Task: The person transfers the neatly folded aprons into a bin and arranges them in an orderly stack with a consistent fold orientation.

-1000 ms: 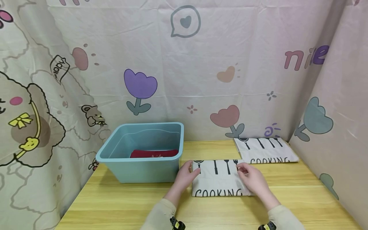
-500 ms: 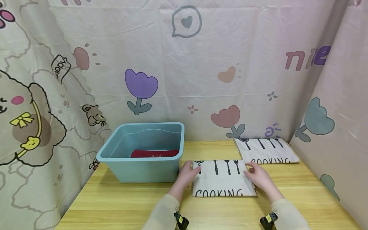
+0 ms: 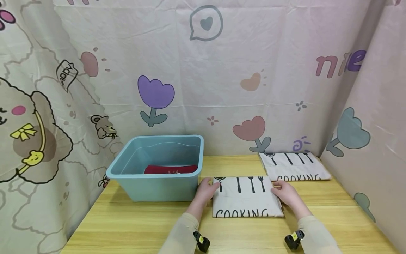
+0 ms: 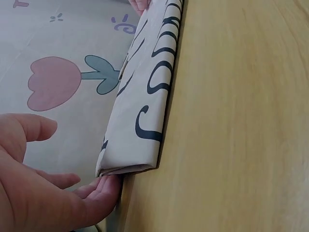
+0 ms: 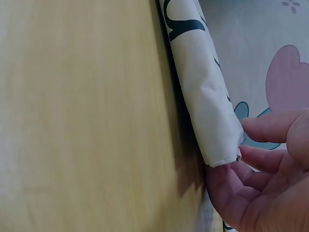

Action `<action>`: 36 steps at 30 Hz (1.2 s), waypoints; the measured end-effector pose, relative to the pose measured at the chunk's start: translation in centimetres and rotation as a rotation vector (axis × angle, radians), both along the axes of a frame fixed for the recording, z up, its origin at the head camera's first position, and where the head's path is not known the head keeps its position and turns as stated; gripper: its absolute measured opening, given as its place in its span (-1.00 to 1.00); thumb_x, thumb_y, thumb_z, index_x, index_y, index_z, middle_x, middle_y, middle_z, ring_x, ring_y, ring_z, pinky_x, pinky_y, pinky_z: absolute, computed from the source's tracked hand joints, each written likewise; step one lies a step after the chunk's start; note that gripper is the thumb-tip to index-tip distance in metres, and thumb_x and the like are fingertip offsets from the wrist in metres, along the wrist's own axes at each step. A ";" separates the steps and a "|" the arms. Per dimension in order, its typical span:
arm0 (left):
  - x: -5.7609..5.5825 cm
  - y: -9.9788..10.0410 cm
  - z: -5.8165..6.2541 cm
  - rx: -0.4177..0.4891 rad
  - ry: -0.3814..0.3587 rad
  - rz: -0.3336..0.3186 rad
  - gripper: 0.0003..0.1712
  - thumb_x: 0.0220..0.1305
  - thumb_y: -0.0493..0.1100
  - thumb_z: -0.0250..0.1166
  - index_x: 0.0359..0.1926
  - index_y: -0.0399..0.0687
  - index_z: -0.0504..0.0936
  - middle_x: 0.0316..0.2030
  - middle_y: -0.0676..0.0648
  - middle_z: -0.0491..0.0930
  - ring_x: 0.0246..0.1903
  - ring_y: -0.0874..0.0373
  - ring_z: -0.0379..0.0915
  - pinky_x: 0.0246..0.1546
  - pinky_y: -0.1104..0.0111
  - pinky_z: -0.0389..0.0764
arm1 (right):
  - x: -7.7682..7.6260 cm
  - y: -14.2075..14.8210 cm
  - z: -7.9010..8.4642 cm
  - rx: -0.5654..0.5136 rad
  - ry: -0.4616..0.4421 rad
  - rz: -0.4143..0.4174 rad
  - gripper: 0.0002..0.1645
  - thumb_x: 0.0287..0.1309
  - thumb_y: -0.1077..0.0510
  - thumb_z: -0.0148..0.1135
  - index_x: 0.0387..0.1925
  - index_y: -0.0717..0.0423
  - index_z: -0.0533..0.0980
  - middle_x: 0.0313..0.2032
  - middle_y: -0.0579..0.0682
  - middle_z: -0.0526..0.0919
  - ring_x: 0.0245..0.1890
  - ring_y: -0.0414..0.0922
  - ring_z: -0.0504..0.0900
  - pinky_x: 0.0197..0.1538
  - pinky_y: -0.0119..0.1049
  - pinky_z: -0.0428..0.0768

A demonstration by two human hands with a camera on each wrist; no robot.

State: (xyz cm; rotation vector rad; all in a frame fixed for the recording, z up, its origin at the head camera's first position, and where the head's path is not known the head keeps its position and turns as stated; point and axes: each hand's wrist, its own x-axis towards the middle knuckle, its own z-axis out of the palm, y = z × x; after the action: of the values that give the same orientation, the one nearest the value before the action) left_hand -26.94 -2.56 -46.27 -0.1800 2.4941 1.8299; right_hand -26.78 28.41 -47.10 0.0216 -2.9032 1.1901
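On the table lies a folded white cloth (image 3: 244, 197), printed with black kitchen utensils and the word COOKING. My left hand (image 3: 205, 192) is at its left edge. In the left wrist view the fingertips (image 4: 107, 188) touch underneath the fold, while the thumb stands raised apart from the cloth. At the right edge, my right hand (image 3: 287, 194) pinches the cloth. The right wrist view shows its fingers tucked below the edge and the thumb (image 5: 265, 126) against the upper side.
A blue plastic bin (image 3: 158, 187) stands to the left, with a folded dark red cloth (image 3: 171, 169) inside. Behind on the right lies a second folded COOKING cloth (image 3: 295, 167). A printed curtain (image 3: 196, 70) hangs around the wooden table (image 3: 133, 225).
My right hand has slid outward from the top of the cloth to its right edge, uncovering the printed fork. The left hand has stayed at the left edge.
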 end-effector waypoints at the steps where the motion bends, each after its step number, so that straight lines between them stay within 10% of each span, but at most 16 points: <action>1: 0.0 0.0 0.0 0.004 -0.005 0.005 -0.33 0.36 -0.15 0.22 0.35 -0.45 0.28 0.30 -0.43 0.31 0.27 -0.31 0.26 0.25 -0.10 0.34 | 0.0 0.0 -0.1 -0.001 0.007 0.001 -0.48 0.29 0.24 0.14 0.13 0.61 0.38 -0.03 0.47 0.57 -0.01 0.32 0.58 0.05 0.10 0.55; 24: -0.3 0.8 -1.3 0.100 -0.002 0.076 -0.43 0.25 -0.30 0.26 0.24 -0.51 0.40 0.15 -0.41 0.46 0.13 -0.26 0.41 0.18 -0.02 0.44 | 0.3 0.2 -0.9 -0.107 0.014 -0.037 -0.50 0.26 0.27 0.18 0.15 0.52 0.41 -0.13 0.33 0.64 -0.04 0.24 0.58 0.03 0.09 0.56; 36: 0.5 0.3 -1.5 0.185 0.012 0.054 -0.35 0.15 -0.41 0.23 0.30 -0.42 0.37 0.02 -0.31 0.55 0.00 -0.13 0.51 0.03 0.07 0.58 | 1.0 0.3 -1.1 -0.265 0.023 -0.067 -0.50 0.26 0.35 0.16 0.20 0.48 0.36 -0.21 0.18 0.62 -0.26 -0.09 0.55 -0.33 -0.33 0.55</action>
State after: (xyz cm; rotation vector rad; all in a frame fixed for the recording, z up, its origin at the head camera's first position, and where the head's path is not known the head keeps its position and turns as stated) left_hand -26.48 -2.27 -47.75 -0.2312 2.3315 2.0742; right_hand -25.75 28.66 -48.18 -0.0623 -2.6788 1.5385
